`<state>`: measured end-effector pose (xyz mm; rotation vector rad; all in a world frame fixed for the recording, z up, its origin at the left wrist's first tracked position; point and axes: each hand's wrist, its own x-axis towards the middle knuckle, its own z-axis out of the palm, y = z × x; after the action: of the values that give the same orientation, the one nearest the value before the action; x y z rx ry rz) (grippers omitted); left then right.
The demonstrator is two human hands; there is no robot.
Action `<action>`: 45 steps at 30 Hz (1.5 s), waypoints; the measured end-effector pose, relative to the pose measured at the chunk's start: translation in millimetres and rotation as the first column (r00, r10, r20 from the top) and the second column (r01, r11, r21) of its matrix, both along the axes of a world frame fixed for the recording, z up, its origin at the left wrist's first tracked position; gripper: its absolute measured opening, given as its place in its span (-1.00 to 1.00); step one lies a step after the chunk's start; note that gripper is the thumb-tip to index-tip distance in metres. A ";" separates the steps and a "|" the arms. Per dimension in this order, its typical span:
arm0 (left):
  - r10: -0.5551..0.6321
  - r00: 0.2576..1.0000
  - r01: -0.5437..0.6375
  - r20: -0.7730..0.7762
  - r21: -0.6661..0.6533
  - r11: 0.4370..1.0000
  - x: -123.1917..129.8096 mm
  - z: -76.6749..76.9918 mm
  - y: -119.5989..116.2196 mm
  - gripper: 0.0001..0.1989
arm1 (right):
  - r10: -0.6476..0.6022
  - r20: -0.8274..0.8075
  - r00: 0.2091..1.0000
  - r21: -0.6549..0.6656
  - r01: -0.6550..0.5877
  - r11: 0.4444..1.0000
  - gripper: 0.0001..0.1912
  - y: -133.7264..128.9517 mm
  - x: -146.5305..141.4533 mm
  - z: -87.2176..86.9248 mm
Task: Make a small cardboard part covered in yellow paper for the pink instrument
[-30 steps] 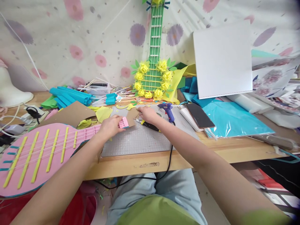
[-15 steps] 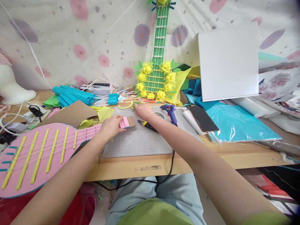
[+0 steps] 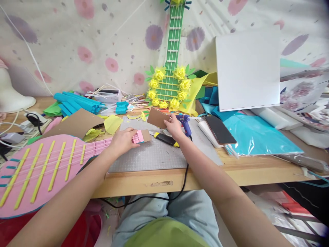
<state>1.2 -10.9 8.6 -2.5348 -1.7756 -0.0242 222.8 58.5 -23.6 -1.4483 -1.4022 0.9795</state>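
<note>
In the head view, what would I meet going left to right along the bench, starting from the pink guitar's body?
Pink guitar body → left hand → brown cardboard piece → right hand → glue gun → smartphone → clear-wrapped blue sheets

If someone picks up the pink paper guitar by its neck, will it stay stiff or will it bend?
The pink guitar is probably light for its size, since it looks made of card and paper. Its wide body may sag or twist, because the neck is much narrower. The thin strings look delicate and might snag.
</note>
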 end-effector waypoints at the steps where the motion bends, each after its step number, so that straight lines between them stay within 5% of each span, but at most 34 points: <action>1: 0.000 1.000 0.000 -0.002 -0.002 1.000 0.3 0.8 -1.7 -0.49 | 0.001 -0.005 1.000 -0.005 -0.001 1.000 -0.73 -2.1 0.8 0.1; 6: 0.038 0.999 -0.038 0.014 0.002 0.999 1.7 -0.6 0.7 -0.52 | -0.138 0.206 0.969 0.113 0.116 0.987 -0.84 -32.9 -13.8 8.8; 11: 0.064 0.998 -0.064 -0.020 -0.026 0.998 0.2 -5.2 7.3 -0.54 | -0.061 0.303 0.951 0.146 0.017 0.989 -0.90 -60.4 -35.4 -11.3; 16: 0.106 0.994 -0.106 -0.012 -0.029 0.994 -4.4 -6.1 11.8 -0.50 | -0.047 0.279 0.959 0.164 0.001 0.986 -0.89 -48.5 -36.3 -26.0; 31: 0.127 0.991 -0.131 -0.038 -0.164 0.978 3.1 -11.0 22.2 -0.48 | 0.026 0.484 0.875 0.148 -0.111 0.983 -0.94 -55.4 -34.5 -24.5; 45: 0.126 0.992 -0.124 0.005 -0.146 0.982 -0.1 -17.2 21.4 -0.48 | 0.034 0.571 0.820 0.234 -0.202 0.951 -0.91 -51.9 -34.8 -25.1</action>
<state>1.1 10.5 -8.6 -2.5168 -2.0082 0.0956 188.0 6.6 -48.7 -1.5011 -1.9909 0.3894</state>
